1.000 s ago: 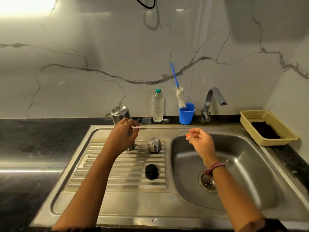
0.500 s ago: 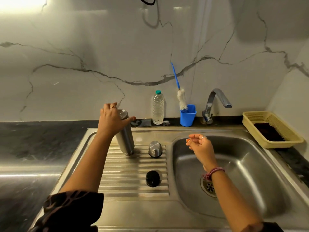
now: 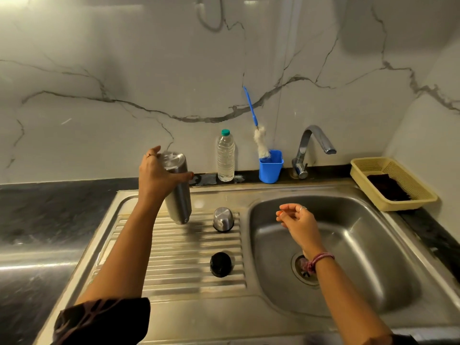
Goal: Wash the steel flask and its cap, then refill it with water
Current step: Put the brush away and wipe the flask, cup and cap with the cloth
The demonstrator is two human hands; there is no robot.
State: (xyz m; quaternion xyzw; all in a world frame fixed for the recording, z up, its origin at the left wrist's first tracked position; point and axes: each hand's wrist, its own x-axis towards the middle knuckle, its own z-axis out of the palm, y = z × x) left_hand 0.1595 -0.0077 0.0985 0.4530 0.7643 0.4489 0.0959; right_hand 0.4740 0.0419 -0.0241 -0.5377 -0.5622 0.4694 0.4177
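The left hand (image 3: 159,178) grips the upended steel flask (image 3: 178,192) above the drainboard (image 3: 179,257). The right hand (image 3: 297,220) hangs loosely curled and empty. A wet grip could let the flask slip and knock the steel cap (image 3: 223,219).

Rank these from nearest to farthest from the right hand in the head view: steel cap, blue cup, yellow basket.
From the right hand:
1. Steel cap, just to its left on the drainboard.
2. Blue cup, behind it at the wall.
3. Yellow basket, far right on the counter.

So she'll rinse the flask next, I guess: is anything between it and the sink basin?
Nothing blocks it. The left hand holds the flask above the drainboard; the steel cap stands low on the way, and the right hand hovers over the basin.
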